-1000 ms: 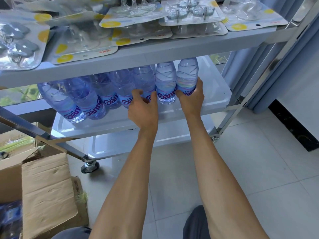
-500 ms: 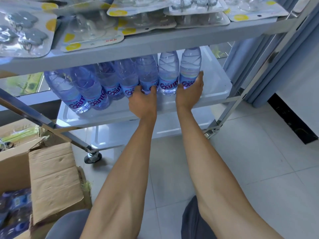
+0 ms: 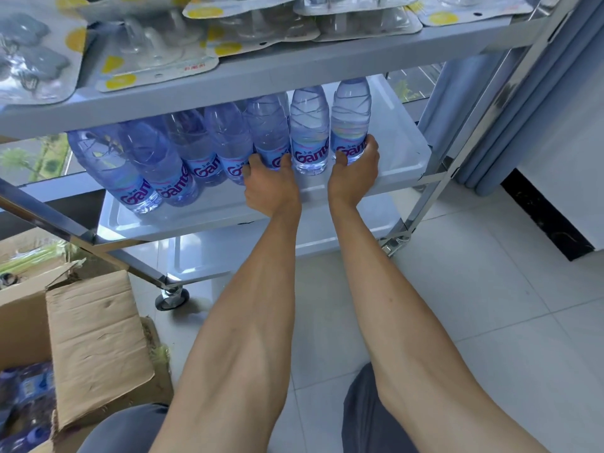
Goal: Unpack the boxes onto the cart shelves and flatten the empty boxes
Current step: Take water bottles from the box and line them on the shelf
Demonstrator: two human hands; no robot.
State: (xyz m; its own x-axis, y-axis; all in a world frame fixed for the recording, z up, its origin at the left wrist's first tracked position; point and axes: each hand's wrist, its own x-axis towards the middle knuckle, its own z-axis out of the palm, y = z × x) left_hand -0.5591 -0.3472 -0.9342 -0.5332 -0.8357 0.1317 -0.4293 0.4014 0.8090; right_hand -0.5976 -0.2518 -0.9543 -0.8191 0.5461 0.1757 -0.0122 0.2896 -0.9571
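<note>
While both arms reach under the top shelf [image 3: 294, 70] of the cart [image 3: 510, 103], each hand closes on a water bottle standing on the middle shelf [image 3: 397, 158]. The left hand [image 3: 271, 184] has its fingers curled round the base of one bottle [image 3: 269, 132] in the row of bottles [image 3: 170, 158], its thumb lying on the label's right side. The right hand [image 3: 354, 173] grips the rightmost bottle [image 3: 351, 119] low on its label, fingers wrapped round the right side and thumb on the front. Between the two held bottles stands another bottle [image 3: 309, 129], upright and untouched, just beside both. The row runs from the shelf's left front corner back toward the middle of its far edge, the bottles touching one another; the right end of the shelf beyond the last bottle is bare tray. Blister packs [image 3: 153, 50] lie overlapping along the top shelf, reaching its front edge. Below the middle shelf the bottom shelf [image 3: 209, 256] shows, with a caster wheel [image 3: 172, 297] at its left front corner on the tiled floor [image 3: 490, 305]. An open cardboard box [image 3: 94, 341] sits on the floor left of the cart, one flap folded outward, and more wrapped bottles [image 3: 26, 397] show inside it.
</note>
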